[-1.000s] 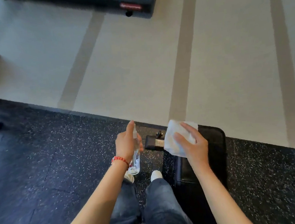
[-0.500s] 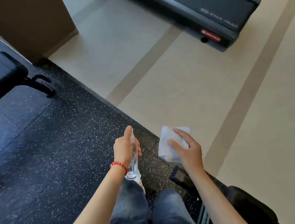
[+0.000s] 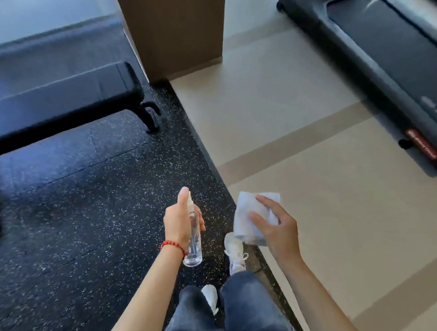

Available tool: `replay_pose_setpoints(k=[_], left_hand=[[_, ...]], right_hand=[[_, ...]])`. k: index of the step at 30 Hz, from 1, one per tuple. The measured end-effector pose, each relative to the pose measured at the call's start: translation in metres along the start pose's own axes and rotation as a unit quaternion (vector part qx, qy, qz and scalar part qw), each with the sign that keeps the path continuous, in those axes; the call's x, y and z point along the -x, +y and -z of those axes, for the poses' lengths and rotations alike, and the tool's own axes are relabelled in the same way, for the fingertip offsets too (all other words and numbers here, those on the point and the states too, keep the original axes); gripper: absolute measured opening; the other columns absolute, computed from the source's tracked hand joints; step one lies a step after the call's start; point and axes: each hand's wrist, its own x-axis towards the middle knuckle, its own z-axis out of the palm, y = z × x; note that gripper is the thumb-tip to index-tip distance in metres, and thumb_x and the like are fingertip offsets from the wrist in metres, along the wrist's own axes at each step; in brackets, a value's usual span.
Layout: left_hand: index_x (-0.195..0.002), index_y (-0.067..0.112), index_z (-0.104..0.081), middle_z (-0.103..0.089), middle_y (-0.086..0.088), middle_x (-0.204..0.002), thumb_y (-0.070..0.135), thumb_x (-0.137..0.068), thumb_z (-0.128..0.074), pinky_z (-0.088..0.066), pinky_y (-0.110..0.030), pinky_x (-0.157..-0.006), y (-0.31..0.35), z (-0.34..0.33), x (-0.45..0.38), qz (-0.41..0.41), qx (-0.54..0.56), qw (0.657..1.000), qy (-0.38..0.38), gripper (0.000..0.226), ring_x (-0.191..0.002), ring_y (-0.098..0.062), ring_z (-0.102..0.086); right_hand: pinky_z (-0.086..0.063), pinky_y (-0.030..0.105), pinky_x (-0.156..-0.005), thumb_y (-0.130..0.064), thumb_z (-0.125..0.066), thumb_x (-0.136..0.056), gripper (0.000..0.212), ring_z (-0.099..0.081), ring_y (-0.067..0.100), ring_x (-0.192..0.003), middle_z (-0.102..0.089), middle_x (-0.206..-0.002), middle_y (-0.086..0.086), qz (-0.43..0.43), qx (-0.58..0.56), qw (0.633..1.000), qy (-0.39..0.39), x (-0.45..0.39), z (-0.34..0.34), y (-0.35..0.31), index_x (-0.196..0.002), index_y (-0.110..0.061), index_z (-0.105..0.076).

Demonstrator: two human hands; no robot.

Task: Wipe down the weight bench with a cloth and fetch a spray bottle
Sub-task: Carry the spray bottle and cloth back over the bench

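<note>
My left hand [image 3: 178, 221] grips a clear spray bottle [image 3: 194, 242] upright, with the forefinger laid on its white nozzle. My right hand [image 3: 278, 224] holds a folded white cloth [image 3: 248, 215] from above, fingers spread over it. Both hands hang in front of me above the floor. A black padded weight bench [image 3: 55, 100] stands at the upper left on the dark speckled rubber floor, well away from both hands.
A brown column [image 3: 173, 26] rises at top centre where rubber floor meets beige floor. A black treadmill [image 3: 376, 53] lies at the upper right. My jeans and white shoes [image 3: 235, 251] show at the bottom, straddling the floor seam.
The view has swung left: the bench I stood beside has left the frame, and another bench, the column and the treadmill have come closer. Both hands keep their hold.
</note>
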Motion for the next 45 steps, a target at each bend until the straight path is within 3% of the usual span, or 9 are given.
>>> replay_pose_setpoints(k=[6,11,14,20,27,31,36,40,45], left_hand=[[-0.044,0.009,-0.056,-0.056,-0.009,-0.044,0.060,-0.080,-0.037,-0.049,-0.032,-0.058,0.049,-0.015,-0.060,-0.008,0.035,0.997,0.067,0.065,-0.040,-0.021,-0.053],[-0.044,0.009,-0.055,-0.054,-0.007,-0.042,0.059,-0.081,-0.038,-0.047,-0.028,-0.053,0.084,-0.016,-0.101,-0.012,0.054,0.993,0.108,0.065,-0.040,-0.021,-0.052],[-0.044,0.008,-0.055,-0.052,-0.007,-0.040,0.055,-0.086,-0.037,-0.047,-0.028,-0.053,0.101,-0.005,-0.131,-0.011,0.058,0.990,0.130,0.066,-0.040,-0.021,-0.052],[-0.049,0.003,-0.054,-0.049,-0.007,-0.040,0.051,-0.090,-0.038,-0.045,-0.028,-0.051,0.138,0.034,-0.222,-0.013,0.085,0.984,0.156,0.066,-0.038,-0.020,-0.050],[-0.039,0.014,-0.054,-0.051,-0.004,-0.038,0.060,-0.081,-0.040,-0.045,-0.030,-0.054,0.205,0.096,-0.333,-0.012,0.083,0.983,0.163,0.064,-0.037,-0.019,-0.050],[-0.038,0.014,-0.054,-0.053,-0.006,-0.040,0.060,-0.080,-0.040,-0.047,-0.033,-0.058,0.240,0.124,-0.382,-0.004,0.085,0.981,0.174,0.064,-0.039,-0.020,-0.051],[-0.039,0.014,-0.054,-0.053,-0.006,-0.040,0.060,-0.081,-0.041,-0.046,-0.030,-0.055,0.264,0.141,-0.439,0.017,0.099,0.976,0.195,0.064,-0.040,-0.021,-0.052],[-0.035,0.014,-0.051,-0.051,-0.005,-0.037,0.054,-0.089,-0.040,-0.046,-0.029,-0.055,0.281,0.147,-0.490,0.032,0.091,0.972,0.212,0.068,-0.039,-0.021,-0.051],[-0.036,0.011,-0.051,-0.051,-0.007,-0.036,0.049,-0.091,-0.041,-0.041,-0.023,-0.043,0.302,0.151,-0.546,0.068,0.086,0.964,0.240,0.068,-0.033,-0.020,-0.050]], right_hand=[[-0.049,0.027,-0.080,-0.018,-0.075,-0.075,0.031,-0.055,0.001,-0.084,-0.059,-0.096,-0.021,0.039,0.041,0.996,-0.073,-0.100,-0.022,-0.051,-0.100,-0.034,-0.065],[-0.044,0.006,-0.064,-0.018,-0.074,-0.075,0.033,-0.056,-0.004,-0.080,-0.059,-0.095,-0.019,0.059,0.044,0.990,-0.119,-0.163,-0.049,-0.091,-0.093,-0.044,-0.064],[-0.044,0.006,-0.060,-0.017,-0.075,-0.075,0.034,-0.056,-0.009,-0.075,-0.060,-0.094,-0.017,0.048,0.036,0.988,-0.142,-0.192,-0.076,-0.105,-0.091,-0.045,-0.065],[-0.052,0.023,-0.069,-0.019,-0.076,-0.073,0.033,-0.058,0.000,-0.082,-0.059,-0.094,-0.021,0.043,0.048,0.984,-0.168,-0.251,-0.161,-0.127,-0.090,-0.046,-0.065],[-0.049,0.014,-0.067,-0.020,-0.076,-0.073,0.033,-0.058,-0.003,-0.081,-0.060,-0.096,-0.020,0.062,0.062,0.980,-0.176,-0.320,-0.276,-0.186,-0.091,-0.046,-0.065],[-0.046,0.007,-0.065,-0.016,-0.075,-0.074,0.033,-0.055,-0.014,-0.076,-0.059,-0.093,-0.021,0.078,0.061,0.978,-0.182,-0.356,-0.329,-0.217,-0.094,-0.040,-0.065],[-0.049,0.019,-0.074,-0.015,-0.076,-0.073,0.033,-0.056,-0.012,-0.076,-0.062,-0.088,-0.023,0.068,0.075,0.976,-0.192,-0.404,-0.379,-0.239,-0.094,-0.038,-0.066],[-0.047,0.010,-0.071,-0.015,-0.076,-0.073,0.033,-0.056,-0.013,-0.078,-0.062,-0.090,-0.023,0.061,0.083,0.972,-0.209,-0.452,-0.417,-0.249,-0.095,-0.038,-0.066],[-0.041,0.001,-0.068,-0.013,-0.075,-0.074,0.034,-0.055,-0.016,-0.076,-0.062,-0.094,-0.021,0.050,0.089,0.965,-0.240,-0.512,-0.461,-0.270,-0.096,-0.036,-0.066]])
